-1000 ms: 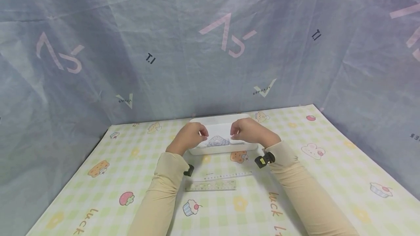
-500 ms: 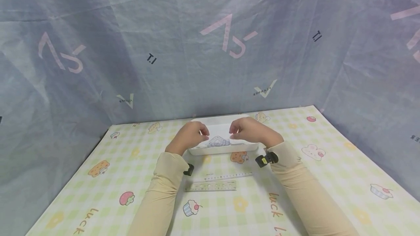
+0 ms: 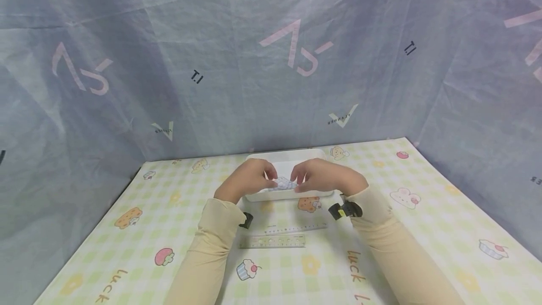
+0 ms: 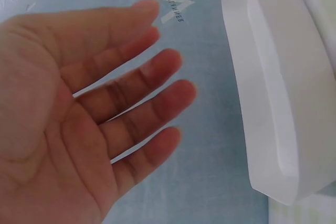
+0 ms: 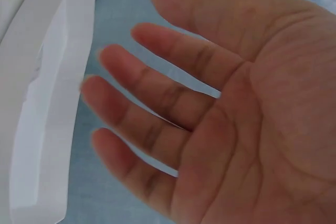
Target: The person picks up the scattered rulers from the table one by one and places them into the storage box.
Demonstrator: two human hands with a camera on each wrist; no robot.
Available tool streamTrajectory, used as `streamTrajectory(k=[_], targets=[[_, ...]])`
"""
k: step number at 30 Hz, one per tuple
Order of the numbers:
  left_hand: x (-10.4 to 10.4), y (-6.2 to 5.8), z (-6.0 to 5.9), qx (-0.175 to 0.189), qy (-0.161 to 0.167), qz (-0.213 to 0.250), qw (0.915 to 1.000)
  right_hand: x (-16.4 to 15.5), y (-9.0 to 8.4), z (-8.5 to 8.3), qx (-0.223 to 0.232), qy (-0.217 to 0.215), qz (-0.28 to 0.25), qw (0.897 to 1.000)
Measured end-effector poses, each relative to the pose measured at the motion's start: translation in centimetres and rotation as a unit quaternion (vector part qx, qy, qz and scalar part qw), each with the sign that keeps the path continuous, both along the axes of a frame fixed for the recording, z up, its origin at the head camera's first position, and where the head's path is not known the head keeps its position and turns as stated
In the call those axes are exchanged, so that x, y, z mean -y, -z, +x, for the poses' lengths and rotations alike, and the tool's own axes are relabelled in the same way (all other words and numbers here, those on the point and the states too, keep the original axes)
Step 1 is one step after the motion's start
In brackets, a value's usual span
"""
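The pale bluish thing (image 3: 284, 183) lay inside the white tray (image 3: 292, 195), close to its near long wall and about midway along it; I couldn't make out what it was. What showed of it was wider than deep, running roughly along the tray's long side. It sat squarely between the person's left hand (image 3: 250, 179) and right hand (image 3: 323, 176), just beside both sets of fingertips, neither plainly nearer; whether either touched it I couldn't tell. Each hand was loosely curved, thumb apart from the forefinger, its palm bare and nothing in its grasp. The tray stood near the worktop's (image 3: 283, 286) far edge, around the middle. Nearer the person, past the tray's near wall, lay two rulers: the slightly slanted upper ruler (image 3: 296, 228) and, just below it, the lower ruler (image 3: 273, 242), almost parallel to the worktop's far edge.
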State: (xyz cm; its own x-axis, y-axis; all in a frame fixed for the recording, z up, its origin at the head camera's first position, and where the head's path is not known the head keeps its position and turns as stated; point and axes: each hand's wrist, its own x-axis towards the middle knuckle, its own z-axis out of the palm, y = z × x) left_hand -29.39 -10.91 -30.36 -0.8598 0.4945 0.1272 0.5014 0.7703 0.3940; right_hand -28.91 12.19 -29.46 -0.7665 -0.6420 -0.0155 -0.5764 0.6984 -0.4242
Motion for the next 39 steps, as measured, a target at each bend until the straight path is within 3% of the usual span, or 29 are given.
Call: streamTrajectory(k=[9, 16, 19, 23, 31, 39], targets=[[-0.8, 0.0, 1.3, 0.056, 0.079, -0.054, 0.9938, 1.3, 0.3, 1.5, 0.068, -0.013, 0.043, 0.997], [-1.5, 0.5, 1.7, 0.105, 0.089, -0.073, 0.9878, 2.1, 1.4, 1.8, 0.100, -0.018, 0.055, 0.993], [-1.7, 0.9, 1.8, 0.124, 0.082, -0.088, 0.9850, 2.3, 1.9, 1.7, 0.112, -0.014, 0.070, 0.991], [-2.1, 1.6, 1.9, 0.134, 0.056, -0.115, 0.9827, 2.5, 2.5, 1.7, 0.095, -0.010, 0.110, 0.989], [-2.9, 3.0, 2.0, 0.139, 0.030, -0.166, 0.9759, 2.0, 3.7, 1.1, 0.094, 0.065, 0.171, 0.979], [-2.9, 4.0, 2.1, 0.158, -0.023, -0.184, 0.9698, 1.6, 4.9, 0.3, 0.118, 0.089, 0.182, 0.972]])
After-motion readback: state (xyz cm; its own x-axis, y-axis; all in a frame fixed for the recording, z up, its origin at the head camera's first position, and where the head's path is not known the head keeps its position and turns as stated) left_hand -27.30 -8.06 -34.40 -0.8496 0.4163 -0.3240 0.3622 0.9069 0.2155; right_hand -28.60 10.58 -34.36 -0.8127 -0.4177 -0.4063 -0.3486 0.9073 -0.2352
